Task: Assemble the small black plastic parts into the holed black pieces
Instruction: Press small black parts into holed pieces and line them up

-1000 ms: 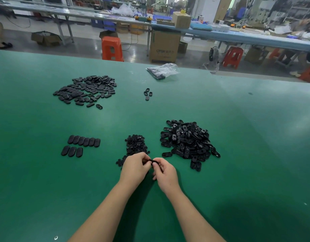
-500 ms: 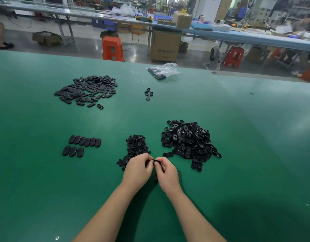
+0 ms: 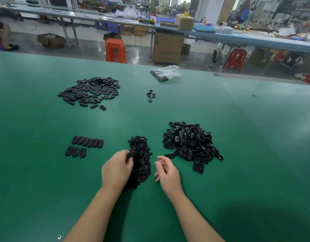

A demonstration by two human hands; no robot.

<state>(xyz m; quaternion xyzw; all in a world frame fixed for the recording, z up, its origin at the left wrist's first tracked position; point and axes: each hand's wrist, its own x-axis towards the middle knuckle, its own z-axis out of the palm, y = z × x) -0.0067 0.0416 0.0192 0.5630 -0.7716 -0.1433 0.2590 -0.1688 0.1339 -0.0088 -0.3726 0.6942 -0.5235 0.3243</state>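
Green table (image 3: 45, 189) — left hand (image 3: 117, 169) seemingly pinching black piece (image 3: 132, 154); right hand (image 3: 165, 172) loosely curled, empty.

1. The table (image 3: 45, 180) is covered with a smooth, matt green mat that shows a soft sheen at the far right.
2. The heap of holed black pieces (image 3: 191, 144) at near right is hard plastic, glossy at the edges.
3. The small black parts (image 3: 140, 154) in the near middle look like duller plastic.
4. The two neat rows of oval pieces (image 3: 85, 145) at near left have smooth, satin faces.
5. The bag (image 3: 166, 72) at the far edge is clear, crinkled, shiny plastic film.
6. The stool (image 3: 115, 50) is glossy orange plastic.
7. The box (image 3: 167, 48) is matt brown cardboard.
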